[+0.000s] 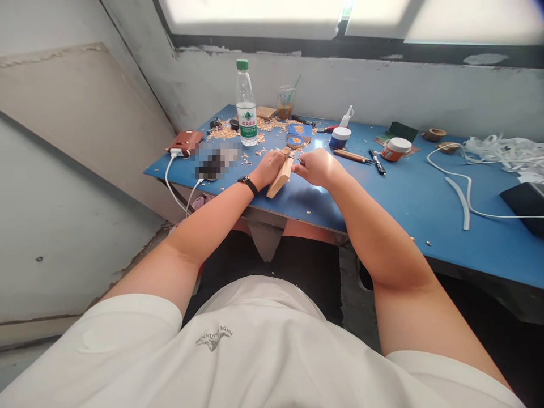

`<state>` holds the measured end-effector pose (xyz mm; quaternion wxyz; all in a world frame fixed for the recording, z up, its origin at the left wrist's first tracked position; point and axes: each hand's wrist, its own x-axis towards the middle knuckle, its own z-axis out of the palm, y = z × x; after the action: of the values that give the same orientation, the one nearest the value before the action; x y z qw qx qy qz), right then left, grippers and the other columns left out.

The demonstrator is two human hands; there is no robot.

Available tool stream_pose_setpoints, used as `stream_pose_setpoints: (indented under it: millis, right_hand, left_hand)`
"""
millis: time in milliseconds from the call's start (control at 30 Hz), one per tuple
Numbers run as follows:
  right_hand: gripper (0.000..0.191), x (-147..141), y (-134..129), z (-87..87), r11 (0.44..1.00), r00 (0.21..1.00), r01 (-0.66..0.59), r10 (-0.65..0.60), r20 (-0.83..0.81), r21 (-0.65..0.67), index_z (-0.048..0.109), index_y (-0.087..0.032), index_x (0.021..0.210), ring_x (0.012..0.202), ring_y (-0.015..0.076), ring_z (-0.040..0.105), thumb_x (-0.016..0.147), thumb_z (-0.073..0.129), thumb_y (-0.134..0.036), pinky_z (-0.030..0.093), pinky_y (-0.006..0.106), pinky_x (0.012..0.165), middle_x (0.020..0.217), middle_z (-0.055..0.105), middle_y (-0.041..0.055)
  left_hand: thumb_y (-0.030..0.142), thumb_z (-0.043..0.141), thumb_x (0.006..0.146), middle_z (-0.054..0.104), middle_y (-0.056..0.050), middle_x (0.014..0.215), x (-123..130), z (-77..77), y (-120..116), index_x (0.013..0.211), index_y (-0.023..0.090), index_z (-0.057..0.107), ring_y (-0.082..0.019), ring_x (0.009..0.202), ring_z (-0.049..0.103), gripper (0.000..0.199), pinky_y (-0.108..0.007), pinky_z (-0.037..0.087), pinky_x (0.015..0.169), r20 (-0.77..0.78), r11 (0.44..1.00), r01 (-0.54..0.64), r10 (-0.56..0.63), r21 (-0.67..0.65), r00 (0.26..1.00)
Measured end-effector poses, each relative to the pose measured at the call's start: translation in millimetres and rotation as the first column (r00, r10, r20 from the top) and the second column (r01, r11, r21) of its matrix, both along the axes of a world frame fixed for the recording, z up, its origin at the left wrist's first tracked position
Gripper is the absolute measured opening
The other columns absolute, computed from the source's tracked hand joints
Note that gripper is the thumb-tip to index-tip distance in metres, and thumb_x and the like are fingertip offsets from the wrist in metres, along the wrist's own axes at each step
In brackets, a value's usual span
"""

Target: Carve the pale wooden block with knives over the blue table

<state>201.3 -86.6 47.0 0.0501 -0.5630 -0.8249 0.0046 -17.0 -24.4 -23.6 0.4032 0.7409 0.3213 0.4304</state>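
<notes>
My left hand (pixel 270 166), with a dark band on its wrist, grips a pale wooden block (pixel 280 180) above the front part of the blue table. The block's near end tilts down toward me, and its far end is partly covered by the fingers. Close to the block's right side, my right hand (pixel 319 168) is closed like a fist around a slim carving tool (pixel 301 161). Only a small piece of that tool shows; its handle is hidden in the hand. Wood shavings (pixel 225 130) lie scattered behind the hands.
On the blue table (pixel 382 198) stand a water bottle (pixel 247 116), a drink cup (pixel 285 105), a blue-labelled jar (pixel 340 137) and an orange jar (pixel 396 149). Wooden-handled tools (pixel 352 156) and a black pen (pixel 377 162) lie right. A white cable (pixel 468 190) crosses the right side.
</notes>
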Motion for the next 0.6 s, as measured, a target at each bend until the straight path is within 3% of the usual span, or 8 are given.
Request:
stream_pose_setpoints:
  millis: [100, 233, 367, 500, 600]
  right_hand:
    - [0.077, -2.9, -1.5, 2.4, 1.000, 0.999, 0.031, -0.031, 0.018, -0.004, 0.091, -0.016, 0.123, 0.097, 0.0330, 0.072, 0.131, 0.049, -0.081, 0.038, 0.040, 0.075, 0.101, 0.082, 0.0188]
    - [0.077, -2.6, -1.1, 3.8, 0.996, 0.997, 0.073, -0.073, 0.010, -0.041, 0.090, -0.016, 0.119, 0.095, 0.0316, 0.071, 0.130, 0.051, -0.081, 0.038, 0.040, 0.074, 0.101, 0.082, 0.0180]
    - [0.061, 3.2, -5.2, 7.2, 0.999, 0.999, -0.018, 0.016, -0.041, -0.045, 0.085, -0.019, 0.112, 0.090, 0.0259, 0.064, 0.131, 0.061, -0.072, 0.038, 0.038, 0.078, 0.100, 0.080, 0.0128]
    - [0.049, 10.3, -13.3, 12.9, 0.986, 0.987, -0.146, 0.139, -0.086, -0.083, 0.081, -0.021, 0.111, 0.085, 0.0230, 0.060, 0.130, 0.065, -0.063, 0.037, 0.037, 0.079, 0.096, 0.077, 0.0086]
    - [0.048, 12.1, -16.3, 16.2, 0.978, 0.980, -0.180, 0.169, -0.107, -0.101, 0.081, -0.021, 0.112, 0.087, 0.0236, 0.062, 0.130, 0.065, -0.062, 0.036, 0.037, 0.080, 0.095, 0.076, 0.0081]
  left_hand:
    - [0.071, 0.059, 0.125, 0.060, -0.004, 0.064, 1.6, 0.3, -1.1, 0.067, 0.025, 0.057, -0.017, 0.061, 0.047, 0.074, -0.039, 0.037, 0.064, 0.028, 0.999, -0.028, 0.029, -0.031, 0.999]
    - [0.095, 0.066, 0.118, 0.056, -0.001, 0.062, 4.4, 7.4, -9.9, 0.072, 0.026, 0.058, -0.016, 0.061, 0.051, 0.084, -0.039, 0.040, 0.066, 0.069, 0.993, -0.045, 0.053, -0.104, 0.996]
    - [0.108, 0.062, 0.111, 0.049, 0.001, 0.060, 8.1, 11.0, -14.7, 0.074, 0.027, 0.055, -0.017, 0.060, 0.048, 0.090, -0.039, 0.036, 0.065, 0.080, 0.985, -0.057, 0.071, -0.165, 0.994]
    - [0.110, 0.062, 0.109, 0.049, 0.001, 0.061, 11.7, 4.6, -11.5, 0.074, 0.027, 0.053, -0.017, 0.060, 0.043, 0.090, -0.038, 0.035, 0.064, 0.069, 0.976, -0.028, 0.044, -0.216, 0.997]
    - [0.100, 0.067, 0.110, 0.053, 0.000, 0.065, 10.0, 0.8, -9.3, 0.074, 0.027, 0.056, -0.017, 0.065, 0.043, 0.083, -0.037, 0.035, 0.066, 0.015, 0.987, 0.005, -0.003, -0.160, 1.000]
